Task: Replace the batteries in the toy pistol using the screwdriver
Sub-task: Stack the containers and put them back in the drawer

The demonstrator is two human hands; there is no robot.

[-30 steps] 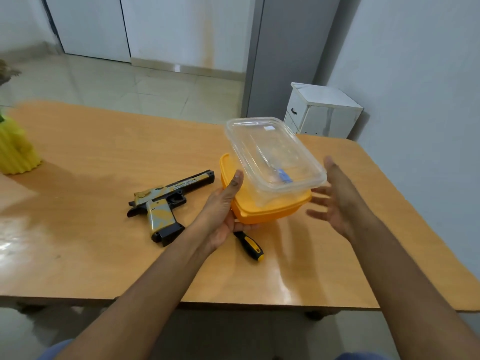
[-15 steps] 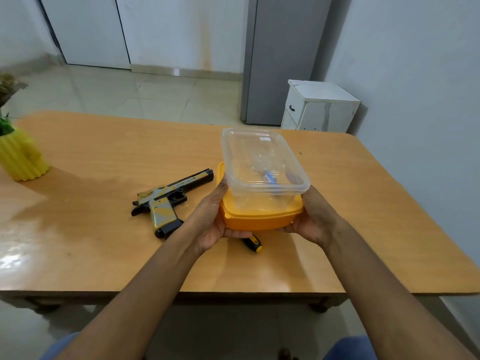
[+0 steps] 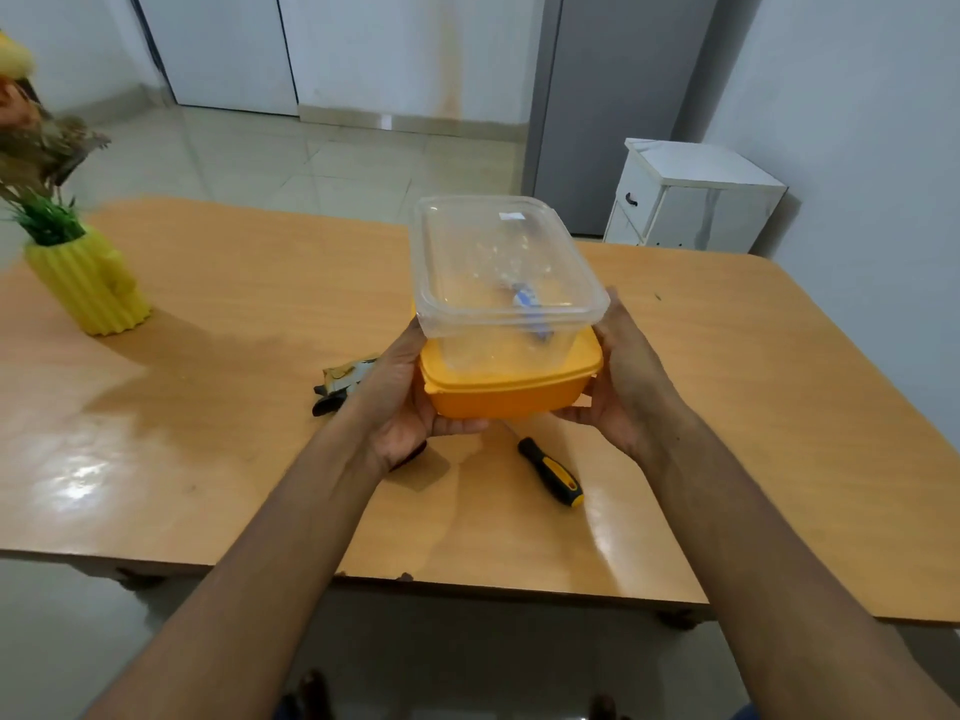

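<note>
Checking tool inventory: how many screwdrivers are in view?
1. The screwdriver lies on the table, below the held orange box. More could be hidden behind the box.

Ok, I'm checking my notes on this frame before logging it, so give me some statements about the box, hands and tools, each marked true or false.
1. Both hands hold the box. True: the left hand and right hand grip its sides.
2. The box rests on the table. False: it is lifted above it.
3. The screwdriver lies on the table. True.
4. The right hand holds the screwdriver. False: nothing touches it.
5. The pistol is inside the box. False: it lies on the table, partly hidden by the left hand.
</note>
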